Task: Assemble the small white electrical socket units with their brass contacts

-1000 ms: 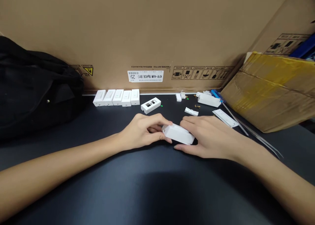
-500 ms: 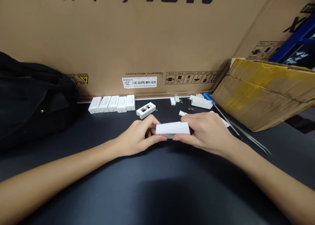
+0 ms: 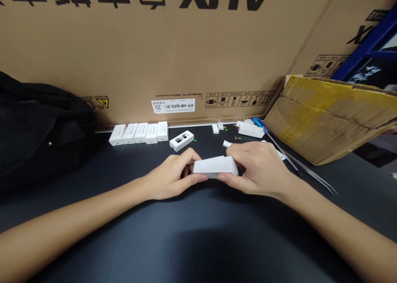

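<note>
White plastic housing [image 3: 214, 166]: pinched between both hands over the black tabletop [image 3: 139, 233]; whether it touches the surface below is hidden.
Left hand [image 3: 173, 175]: narrow grip, thumb on the housing's near lower edge, index finger at its left end, other fingers curled in behind.
Right hand [image 3: 260, 167]: also closed around the housing, thumb on the near lower edge, index finger over the far top side (the remaining fingers are hidden from this angle).
Handling: best done, I judge, with even pressure from both thumbs, the far fingers backing the housing so that it doesn't twist; fingertips should stay off any seam, where skin could get nipped.
Housing against fingers: its body spans the gap between the two hands, left end inside the left fingertips, right end between the right thumb and index finger.
Slotted white cover [image 3: 174, 145]: beyond the left fingers, apart from them.
Small white plastic part [image 3: 227, 143]: just past the right index finger.
Blue-handled screwdriver [image 3: 259, 124]: farther out, beyond the right knuckles.
</note>
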`<state>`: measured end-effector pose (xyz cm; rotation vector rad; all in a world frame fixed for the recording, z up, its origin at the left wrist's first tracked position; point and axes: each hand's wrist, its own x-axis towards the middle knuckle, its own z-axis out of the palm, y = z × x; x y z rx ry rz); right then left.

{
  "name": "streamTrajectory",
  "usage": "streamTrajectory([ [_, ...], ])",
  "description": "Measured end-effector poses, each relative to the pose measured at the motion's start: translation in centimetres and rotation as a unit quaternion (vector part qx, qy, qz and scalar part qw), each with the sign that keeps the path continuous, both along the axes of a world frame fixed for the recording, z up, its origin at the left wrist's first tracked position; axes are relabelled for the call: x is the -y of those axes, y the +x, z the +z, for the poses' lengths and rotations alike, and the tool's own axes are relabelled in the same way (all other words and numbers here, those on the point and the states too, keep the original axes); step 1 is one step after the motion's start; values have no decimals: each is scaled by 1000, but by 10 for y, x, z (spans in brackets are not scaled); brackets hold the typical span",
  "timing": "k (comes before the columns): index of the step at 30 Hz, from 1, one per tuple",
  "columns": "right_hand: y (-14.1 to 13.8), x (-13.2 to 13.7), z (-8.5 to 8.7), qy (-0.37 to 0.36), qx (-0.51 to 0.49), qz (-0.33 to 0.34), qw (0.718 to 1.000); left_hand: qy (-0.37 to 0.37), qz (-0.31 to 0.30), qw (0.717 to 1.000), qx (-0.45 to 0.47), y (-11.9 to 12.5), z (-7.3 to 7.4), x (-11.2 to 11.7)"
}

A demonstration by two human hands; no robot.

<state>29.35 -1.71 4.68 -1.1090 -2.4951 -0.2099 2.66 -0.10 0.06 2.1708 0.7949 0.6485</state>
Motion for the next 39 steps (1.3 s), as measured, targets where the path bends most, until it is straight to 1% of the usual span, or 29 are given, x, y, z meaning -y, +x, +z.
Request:
streamTrajectory([
  [4,1,1,1,-1,21,9,1000,-1,-8,1000,-18,-1,0,0],
  [7,1,2,2,-3,36,2,999,6,-14,1000,-26,-1,0,0],
  [13,0,5,4,-21,44,3,999,13,-15,999,-39,0,2,1],
  [16,0,4,4,-37,41,9,998,13,-13,998,-54,0,3,1],
  [20,0,3,4,-61,45,-3,997,9,-9,999,-48,0,2,0],
  [24,0,2,5,-94,36,-8,995,32,4,999,-35,-1,1,1],
  [27,2,1,4,-112,34,-17,993,56,20,998,-13,-2,1,2],
  [30,4,-1,3,-132,26,-16,991,66,25,997,29,-1,1,2],
  [35,2,-2,1,-152,12,-6,988,58,28,991,115,0,-2,0],
  [39,2,-4,0,-160,13,-7,987,38,24,986,160,2,-4,1],
])
